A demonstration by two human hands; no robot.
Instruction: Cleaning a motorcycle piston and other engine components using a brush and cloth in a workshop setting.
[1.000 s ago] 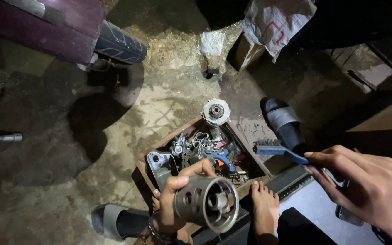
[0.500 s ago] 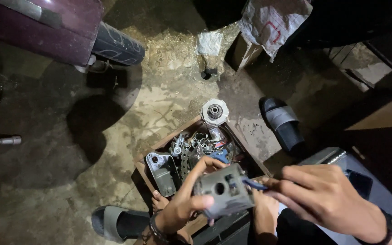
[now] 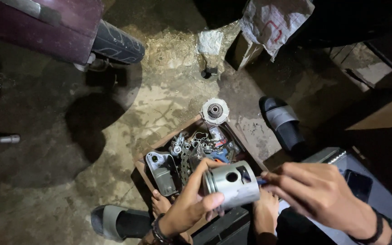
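Silver-grey piston (image 3: 232, 183) at lower centre; a black slipper (image 3: 283, 122) with a grey strap (right of centre); maroon vehicle body (image 3: 41, 25) upper left.

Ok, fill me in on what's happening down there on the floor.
A person sits over a cardboard box of metal engine parts on a concrete floor. The left hand grips a grey metal piston, held sideways above the box. The right hand pinches a thin blue-handled tool against the piston's side. A round toothed part rests at the box's far corner, and a sandal lies to the right.
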